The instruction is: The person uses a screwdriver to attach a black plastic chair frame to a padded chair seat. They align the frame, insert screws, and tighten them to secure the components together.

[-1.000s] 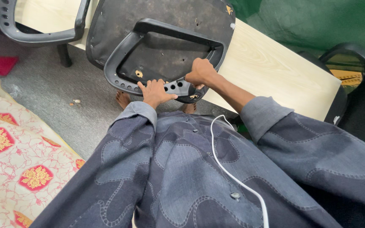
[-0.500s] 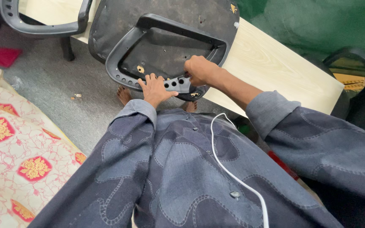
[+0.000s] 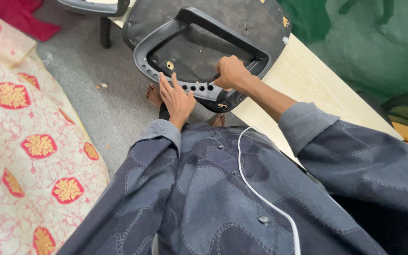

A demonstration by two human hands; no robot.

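Cream cloth patterned with red and gold medallions (image 3: 29, 146) fills the view from nine o'clock down to seven, lying on the grey carpet floor (image 3: 105, 108). Up at eleven o'clock a crumpled red cloth (image 3: 22, 19) sits on that same floor.

My left hand (image 3: 175, 97) is just left of centre, flat and open, its fingers spread and pressing on the lower bar of a black plastic armrest loop (image 3: 199, 52). That bar has a row of small round holes, and my fingertips touch it right beside them. The loop lies against the dark underside of a chair seat (image 3: 242, 23), which stretches from eleven to one o'clock, straight ahead of both hands at twelve. One bare foot (image 3: 153, 94) shows at the nine o'clock side of my left hand, below the seat's edge.

My right hand (image 3: 230, 72) is at the two o'clock side of the left one, near it but not touching, curled into a closed grip on the same lower bar; whether it also pinches something small I cannot tell.

A white cable (image 3: 256, 189) runs down my blue patterned shirt at six o'clock. The pale wood worktop (image 3: 317, 89) slants from one to three o'clock, carrying the seat's right edge, with green fabric (image 3: 364, 42) beyond.
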